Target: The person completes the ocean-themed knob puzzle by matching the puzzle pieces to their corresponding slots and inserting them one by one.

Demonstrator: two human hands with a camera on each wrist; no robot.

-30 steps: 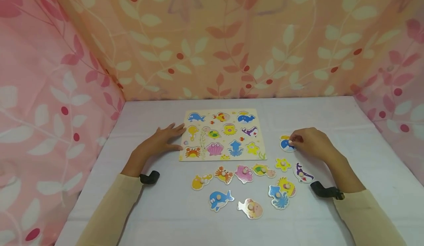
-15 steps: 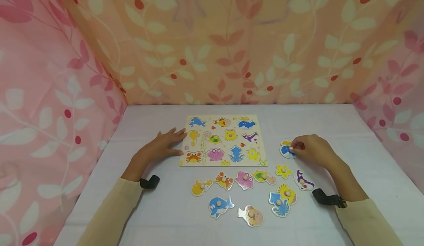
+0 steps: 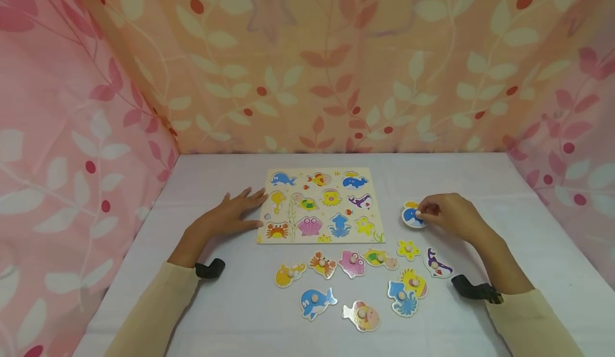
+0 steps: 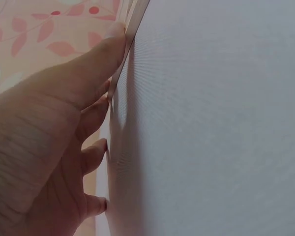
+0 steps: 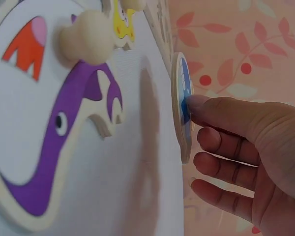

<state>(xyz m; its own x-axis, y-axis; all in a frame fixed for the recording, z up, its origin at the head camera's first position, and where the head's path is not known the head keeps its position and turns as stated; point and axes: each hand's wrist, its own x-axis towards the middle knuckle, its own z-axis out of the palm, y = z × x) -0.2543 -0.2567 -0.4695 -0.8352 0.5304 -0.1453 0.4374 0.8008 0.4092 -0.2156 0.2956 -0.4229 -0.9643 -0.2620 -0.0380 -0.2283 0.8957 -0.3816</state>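
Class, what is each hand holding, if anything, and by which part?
The right hand pinches the blue whale puzzle piece, apparently by its obscured knob. The left hand holds nothing, only touching the puzzle board.

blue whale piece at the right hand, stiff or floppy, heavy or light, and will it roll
The blue whale piece looks stiff: its edge is thick and straight. It's probably light, as the right hand holds it with fingertips. Its flat shape suggests it'd slide, not roll.

Head view softly lit; wrist views dimmer, soft shadows across white tabletop (image 4: 226,123)
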